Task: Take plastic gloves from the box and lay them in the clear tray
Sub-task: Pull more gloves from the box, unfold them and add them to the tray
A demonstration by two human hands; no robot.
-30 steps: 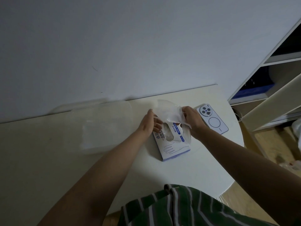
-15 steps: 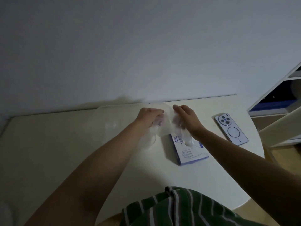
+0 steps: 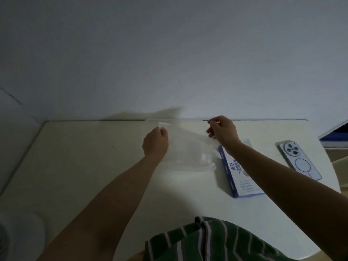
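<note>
A thin clear plastic glove is stretched flat between my two hands. My left hand pinches its left edge and my right hand pinches its right edge. The glove hangs over the clear tray, which sits on the white table near the wall and is hard to make out. The white and blue glove box lies flat just right of the tray, partly under my right forearm.
A phone lies face down at the table's right side, beyond the box. A shelf unit stands off the table's right edge. The wall runs along the table's far edge. My green striped shirt fills the bottom.
Both hands have pulled the glove out of the box, carried it left over the tray and spread it apart. The view has shifted, so the box and phone sit further right.
</note>
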